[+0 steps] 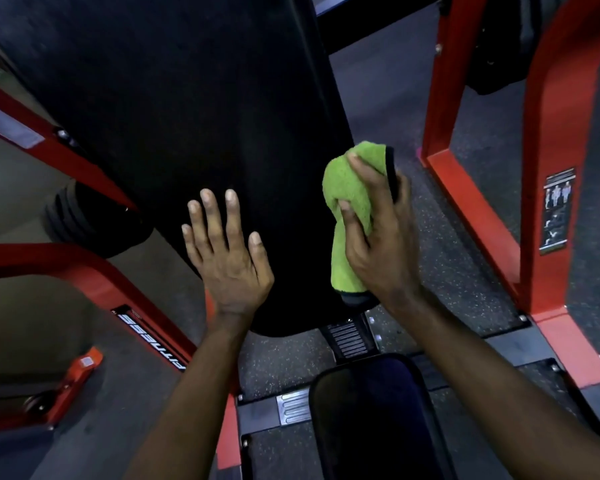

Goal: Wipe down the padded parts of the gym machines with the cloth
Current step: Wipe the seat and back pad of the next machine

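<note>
A long black padded backrest [187, 116] slopes from the top of the view down to the middle. My left hand [227, 258] lies flat on its lower part, fingers straight and spread. My right hand [381, 237] grips a bunched green cloth [349, 202] with a black edge, held at the backrest's lower right edge. Whether the cloth touches the pad I cannot tell. A smaller black seat pad [371, 420] sits below, near the bottom middle.
Red steel frame posts [548, 168] rise on the right, one bearing an instruction sticker [556, 211]. Red frame arms [94, 282] cross the left side, with black weight plates [84, 220] behind them. Speckled rubber floor [284, 358] shows between the pads.
</note>
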`<act>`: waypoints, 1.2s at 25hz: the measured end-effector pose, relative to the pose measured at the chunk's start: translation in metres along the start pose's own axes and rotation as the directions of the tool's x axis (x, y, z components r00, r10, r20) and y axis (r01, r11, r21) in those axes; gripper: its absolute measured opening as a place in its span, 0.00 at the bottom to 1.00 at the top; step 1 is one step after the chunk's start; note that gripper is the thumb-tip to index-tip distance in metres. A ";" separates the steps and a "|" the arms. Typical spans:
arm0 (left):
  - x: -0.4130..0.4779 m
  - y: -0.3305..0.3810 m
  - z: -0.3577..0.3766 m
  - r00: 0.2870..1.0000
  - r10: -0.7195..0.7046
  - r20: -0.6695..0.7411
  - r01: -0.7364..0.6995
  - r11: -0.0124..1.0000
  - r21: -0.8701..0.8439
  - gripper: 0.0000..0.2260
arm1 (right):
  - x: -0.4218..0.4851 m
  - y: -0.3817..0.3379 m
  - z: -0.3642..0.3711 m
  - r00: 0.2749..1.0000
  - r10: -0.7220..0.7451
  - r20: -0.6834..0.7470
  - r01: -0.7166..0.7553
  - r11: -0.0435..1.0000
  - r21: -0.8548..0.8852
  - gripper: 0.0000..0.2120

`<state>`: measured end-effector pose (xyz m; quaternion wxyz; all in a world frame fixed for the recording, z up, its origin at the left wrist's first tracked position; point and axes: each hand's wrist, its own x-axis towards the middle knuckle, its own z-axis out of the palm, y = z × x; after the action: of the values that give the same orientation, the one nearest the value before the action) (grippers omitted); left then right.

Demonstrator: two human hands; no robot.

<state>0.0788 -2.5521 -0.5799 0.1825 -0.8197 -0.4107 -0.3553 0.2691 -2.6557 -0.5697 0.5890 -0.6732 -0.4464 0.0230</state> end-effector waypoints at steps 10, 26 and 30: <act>0.000 0.001 0.004 1.000 0.015 -0.012 -0.014 1.000 0.028 0.27 | -0.003 -0.010 -0.008 0.997 0.069 0.021 -0.070 0.997 0.035 0.22; -0.001 0.001 0.000 0.999 -0.010 0.031 0.010 1.000 -0.005 0.27 | -0.084 0.041 0.001 0.978 0.208 -0.011 -0.209 0.978 -0.023 0.27; 0.004 0.002 -0.005 0.999 -0.011 0.038 0.012 0.999 -0.035 0.26 | -0.103 0.036 0.017 0.954 0.293 -0.066 -0.297 0.952 -0.075 0.27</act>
<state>0.0799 -2.5539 -0.5740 0.1580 -0.8270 -0.4122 -0.3480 0.2181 -2.7042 -0.6551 0.5620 -0.7569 -0.3253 0.0738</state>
